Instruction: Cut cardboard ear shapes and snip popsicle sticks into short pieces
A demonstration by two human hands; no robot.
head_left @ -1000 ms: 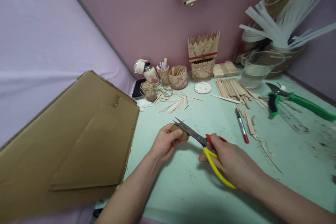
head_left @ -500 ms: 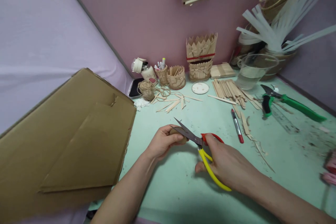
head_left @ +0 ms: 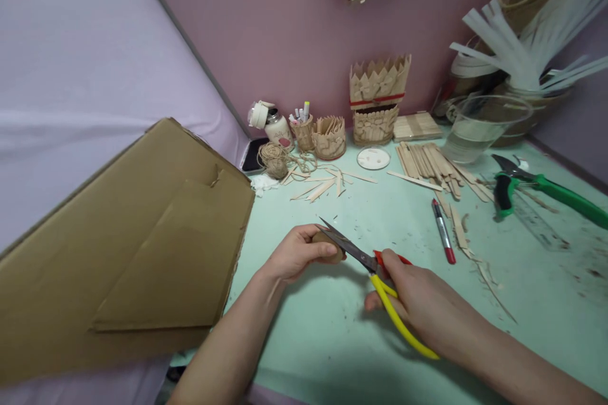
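Observation:
Between the thumb and fingers of my left hand is a small round piece of brown cardboard, partly covered by the fingers. My right hand is wrapped round the scissors, which have one yellow and one red handle. Their blades point up and left and lie along the upper edge of the cardboard piece, only slightly parted. Both hands are held above the pale green table.
A large cardboard sheet leans at the left. Behind are twine, loose wood strips, craft sticks and a white dish. At right lie a red marker, green pruning shears and a plastic cup of water.
The scissor blades have drawn closer together along the cardboard's edge. More of the cardboard piece shows now. The whole scene has shifted to the right as the camera turned.

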